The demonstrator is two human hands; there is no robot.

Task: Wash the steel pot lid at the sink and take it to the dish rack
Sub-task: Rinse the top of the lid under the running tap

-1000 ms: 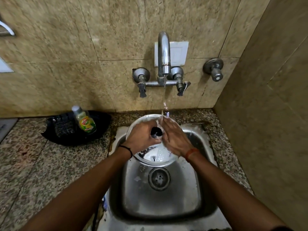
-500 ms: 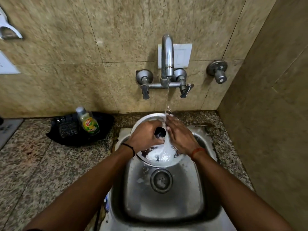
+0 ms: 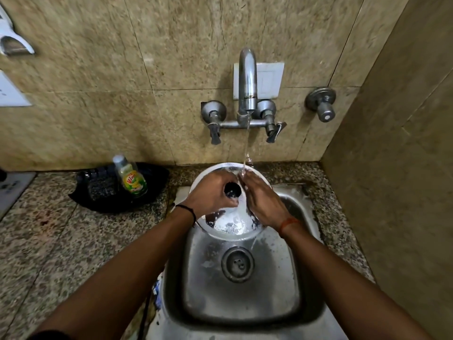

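The round steel pot lid (image 3: pixel 230 228) is held tilted over the back of the steel sink (image 3: pixel 289 285), wet and foamy on its lower part. My left hand (image 3: pixel 212 195) grips the lid's black knob (image 3: pixel 232 190). My right hand (image 3: pixel 263 203) lies flat on the lid's right side, fingers together, under the water stream (image 3: pixel 246 146) running from the wall tap (image 3: pixel 247 79). Water runs off the lid's lower rim into the basin. No dish rack shows in this view.
A green dish-soap bottle (image 3: pixel 130 177) stands in a black tray (image 3: pixel 98 192) on the speckled granite counter (image 3: pixel 49 241), left of the sink. A second valve (image 3: pixel 321 104) sits on the back wall. A tiled side wall (image 3: pixel 397 192) closes the right.
My right hand has slid a little up the lid toward the stream; more foam and water have gathered on the lid's lower part. The view shifted slightly.
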